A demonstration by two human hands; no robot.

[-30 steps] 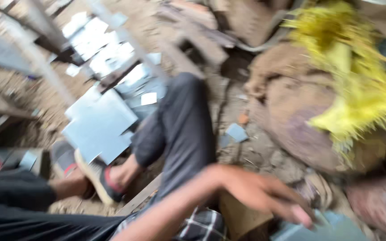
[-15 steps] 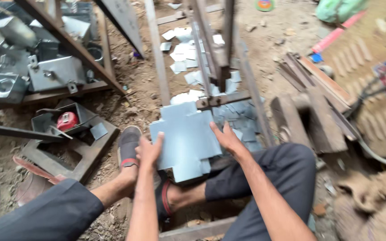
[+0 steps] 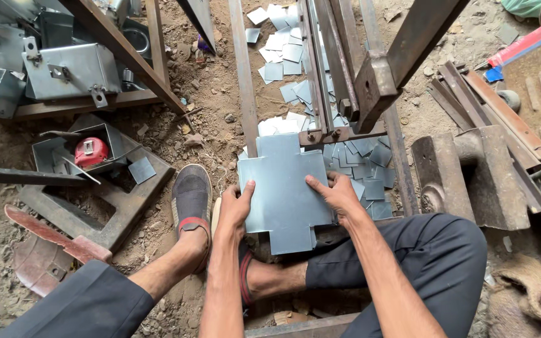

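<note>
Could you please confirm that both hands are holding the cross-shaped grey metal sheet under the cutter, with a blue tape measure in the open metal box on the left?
Not quite: the head view shows a red tape measure, not blue. The rest holds: left hand and right hand both grip the cross-shaped grey metal sheet, and the tape lies in the open metal box.
</note>
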